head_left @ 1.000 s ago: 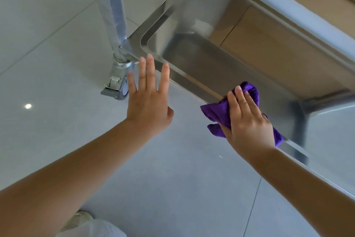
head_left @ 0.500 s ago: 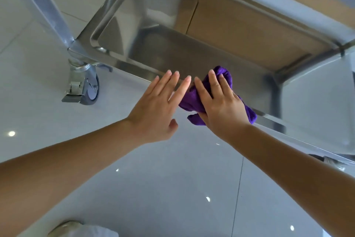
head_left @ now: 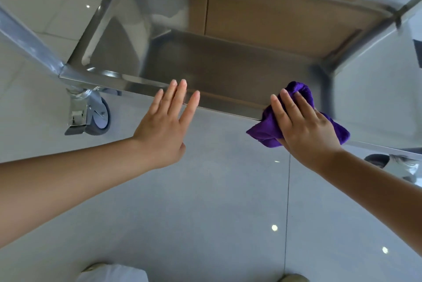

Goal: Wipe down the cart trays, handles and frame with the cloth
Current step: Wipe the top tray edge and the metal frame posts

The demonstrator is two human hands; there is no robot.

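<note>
steel cart tray (head_left: 228,69) lies beyond both hands, its front rim under the fingertips. caster wheel (head_left: 97,116) sits left of the left hand (head_left: 163,131), which is flat, fingers spread, holding nothing. right hand (head_left: 306,131) presses purple cloth (head_left: 296,92) onto the rim.

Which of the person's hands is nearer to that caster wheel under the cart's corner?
The left hand. It is held flat and open against the tray's front edge, just right of the caster wheel. The right hand presses the purple cloth much farther along that edge.
</note>
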